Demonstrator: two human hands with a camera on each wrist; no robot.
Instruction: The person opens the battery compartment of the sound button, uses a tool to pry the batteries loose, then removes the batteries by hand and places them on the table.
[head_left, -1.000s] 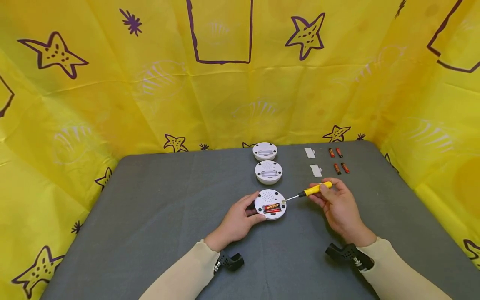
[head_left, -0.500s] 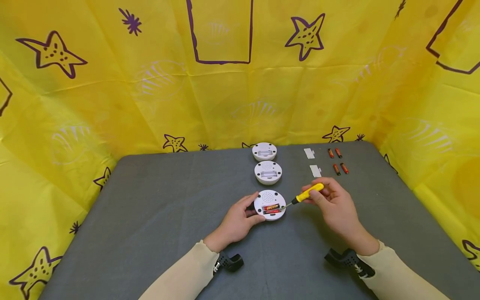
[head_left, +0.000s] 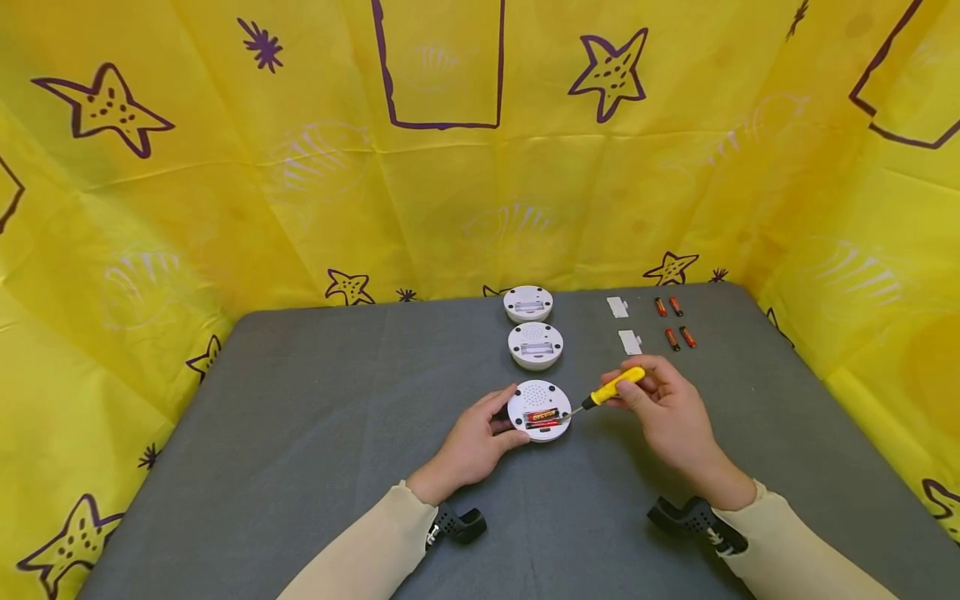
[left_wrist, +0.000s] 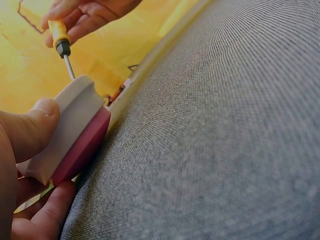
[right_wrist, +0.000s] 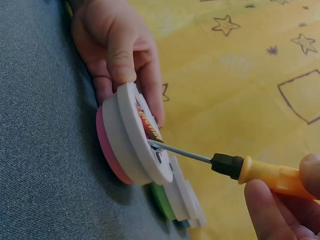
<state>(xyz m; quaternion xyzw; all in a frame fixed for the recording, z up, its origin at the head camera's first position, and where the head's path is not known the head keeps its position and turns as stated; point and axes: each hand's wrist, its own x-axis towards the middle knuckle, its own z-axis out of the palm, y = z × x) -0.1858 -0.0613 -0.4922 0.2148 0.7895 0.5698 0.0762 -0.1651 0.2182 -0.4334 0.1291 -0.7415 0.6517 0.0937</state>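
Observation:
My left hand [head_left: 474, 442] grips the edge of a round white device [head_left: 537, 392], thumb on its near rim. Its underside faces up, with speaker holes, dark feet and an uncovered battery compartment. Two red batteries [head_left: 542, 415] lie in that compartment. The left wrist view shows a pink part [left_wrist: 85, 145] below the white rim. In my right hand [head_left: 671, 417] a yellow-handled screwdriver [head_left: 617, 387] is held between thumb and fingers, slanting down to the left. Its metal shaft [right_wrist: 187, 152] reaches the compartment's end beside the batteries in the right wrist view.
Two more round white devices [head_left: 536, 346] stand behind, their battery compartments uncovered and without batteries. To the right lie two white battery covers [head_left: 630, 342] and several loose red batteries [head_left: 687, 337]. A yellow patterned cloth [head_left: 442, 192] hangs around the grey table [head_left: 337, 400].
My right hand has moved left and tilted the screwdriver more steeply, bringing its tip from the device's right rim into the battery compartment's end. The left hand and device stay nearly still.

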